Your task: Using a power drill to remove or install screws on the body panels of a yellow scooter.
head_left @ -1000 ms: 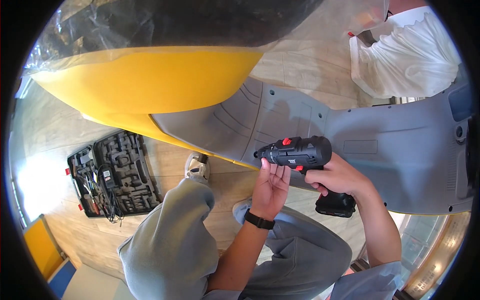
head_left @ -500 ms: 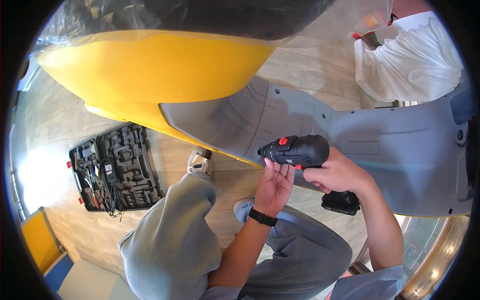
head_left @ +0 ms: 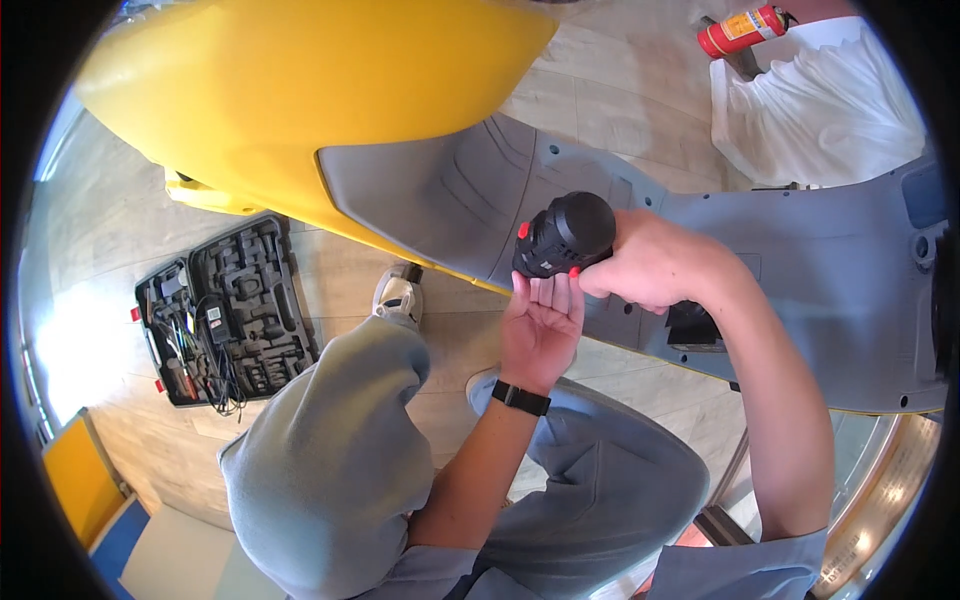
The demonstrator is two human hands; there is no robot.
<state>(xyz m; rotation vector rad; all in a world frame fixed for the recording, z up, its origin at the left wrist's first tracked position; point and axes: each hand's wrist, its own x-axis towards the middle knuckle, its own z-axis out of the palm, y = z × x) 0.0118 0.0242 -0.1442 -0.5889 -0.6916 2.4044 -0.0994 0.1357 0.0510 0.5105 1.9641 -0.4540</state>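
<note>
A black cordless drill with red buttons is gripped at its handle by my right hand. Its rounded back end faces up and its front points down toward the grey floor panel of a yellow-and-grey scooter-like body. With the palm turned up, my left hand cups the drill's front end between thumb and fingers. Below my right hand, the black battery shows in part. The drill's tip is hidden behind its body and my fingers, so I cannot tell whether it touches the panel.
On the wooden floor at left, an opened black tool case holds hand tools and cables. The yellow front shell rises at the far left. A red fire extinguisher and white cloth are at the far right.
The drill has tilted from lying nearly level to pointing more downward, and both hands moved slightly away from me with it. The view has shifted, showing the whole fire extinguisher.
</note>
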